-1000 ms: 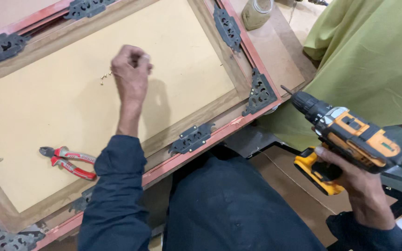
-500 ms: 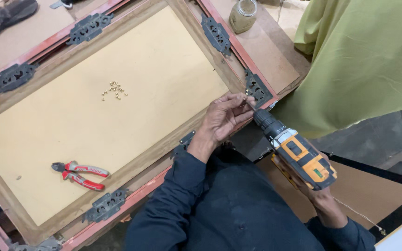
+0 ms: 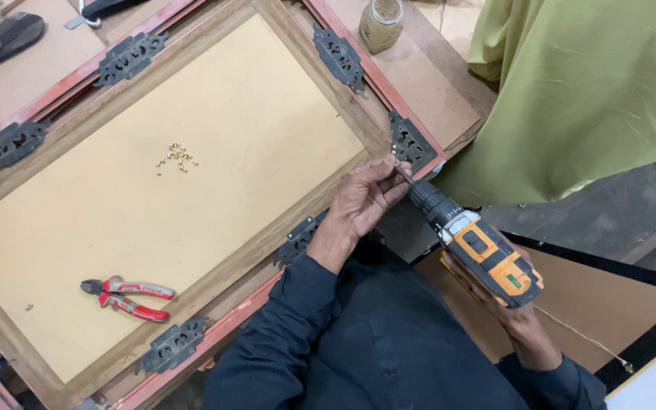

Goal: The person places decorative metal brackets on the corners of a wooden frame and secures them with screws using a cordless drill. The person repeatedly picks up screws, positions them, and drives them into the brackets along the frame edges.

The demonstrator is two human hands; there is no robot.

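The right hand [image 3: 521,323] has its grip closed tight on an orange drill [image 3: 480,250]. The left hand [image 3: 362,201] pinches the drill's tip at a dark metal plate [image 3: 410,142] on the wooden frame's [image 3: 282,228] corner. Small screws [image 3: 176,157] and red pliers [image 3: 130,296] lie on the board.

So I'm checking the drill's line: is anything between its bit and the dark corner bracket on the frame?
Only the left hand, whose fingers pinch around the tip of the drill beside the corner bracket. Nothing else visible blocks it.

A woodworking workshop: cordless drill [image 3: 486,257], pliers [image 3: 128,297], framed panel [image 3: 153,197].
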